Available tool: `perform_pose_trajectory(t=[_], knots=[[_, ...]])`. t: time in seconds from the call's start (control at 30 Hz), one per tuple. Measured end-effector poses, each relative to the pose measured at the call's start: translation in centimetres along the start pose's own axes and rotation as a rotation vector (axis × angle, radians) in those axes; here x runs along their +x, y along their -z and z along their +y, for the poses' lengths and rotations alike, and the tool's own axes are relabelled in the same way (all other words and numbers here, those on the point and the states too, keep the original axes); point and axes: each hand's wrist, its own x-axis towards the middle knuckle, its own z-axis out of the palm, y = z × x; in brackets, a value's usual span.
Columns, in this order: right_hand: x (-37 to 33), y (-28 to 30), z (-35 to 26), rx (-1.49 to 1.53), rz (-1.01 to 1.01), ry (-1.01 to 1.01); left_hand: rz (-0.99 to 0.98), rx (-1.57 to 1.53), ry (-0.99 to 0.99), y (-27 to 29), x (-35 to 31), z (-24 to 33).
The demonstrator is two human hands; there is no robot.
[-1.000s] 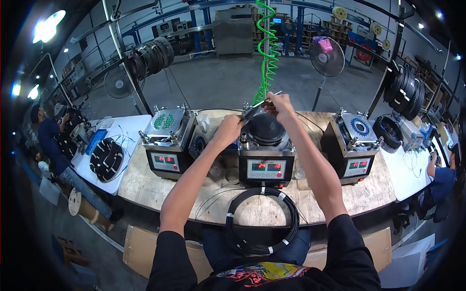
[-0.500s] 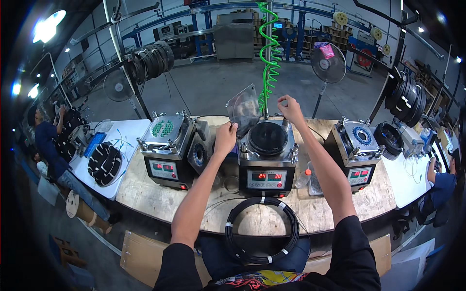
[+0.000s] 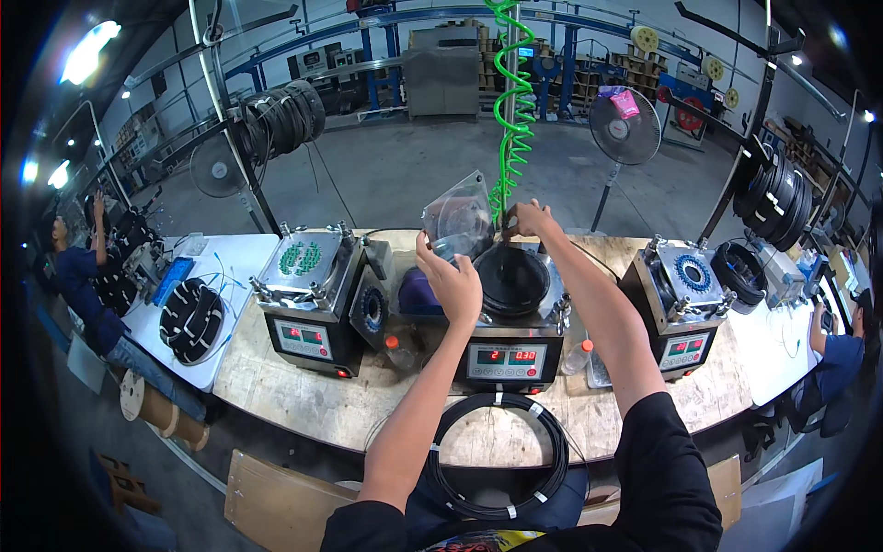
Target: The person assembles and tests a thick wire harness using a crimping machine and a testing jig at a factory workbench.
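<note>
In front of me stands a polishing-type machine with a round black disc (image 3: 511,279) on top and a red-lit display. My left hand (image 3: 452,287) is at the disc's left, its fingers bent around the lower edge of a tilted clear plastic cover (image 3: 460,216). My right hand (image 3: 531,221) is closed above the back of the disc, next to a green coiled hose (image 3: 513,101). Something dark shows at its fingertips; its kind is too small to tell. A coil of black cable (image 3: 445,460) with white ties hangs at the table's front edge by my lap.
Similar machines stand left (image 3: 306,336) with a green-studded plate and right (image 3: 685,345) with a blue ring. Bottles with orange caps (image 3: 399,353) flank the middle machine. A purple item (image 3: 417,293) lies behind the left hand. Co-workers sit at white tables on both sides.
My left hand has shifted right and slightly down, with fingers higher on the cover. My right hand has moved left and down, toward the hose. The middle display's figures have changed.
</note>
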Motion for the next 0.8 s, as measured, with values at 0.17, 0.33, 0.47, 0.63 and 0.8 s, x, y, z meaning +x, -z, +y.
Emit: perform_pose_trajectory(t=[0.17, 0.33, 0.47, 0.63, 0.8], knots=[[0.2, 2.1, -3.5, 0.426, 0.222, 0.120, 0.039, 0.055, 0.049, 2.3, 0.6, -0.2], [0.5, 3.9, 0.6, 0.916, 0.608, 0.319, 0.024, 0.044, 0.059, 1.4, 0.1, 0.8], [-4.2, 6.6, -1.7, 1.157, 0.558, 0.203, 0.055, 0.078, 0.074, 2.3, 0.2, -0.2], [-10.4, 9.5, -2.5, 1.774, 0.474, 0.254, 0.031, 0.037, 0.136, 2.0, 0.3, 0.5], [-16.1, 10.2, -5.6, 2.070, 0.554, 0.230, 0.070, 0.012, 0.141, 1.9, 0.7, -1.0]])
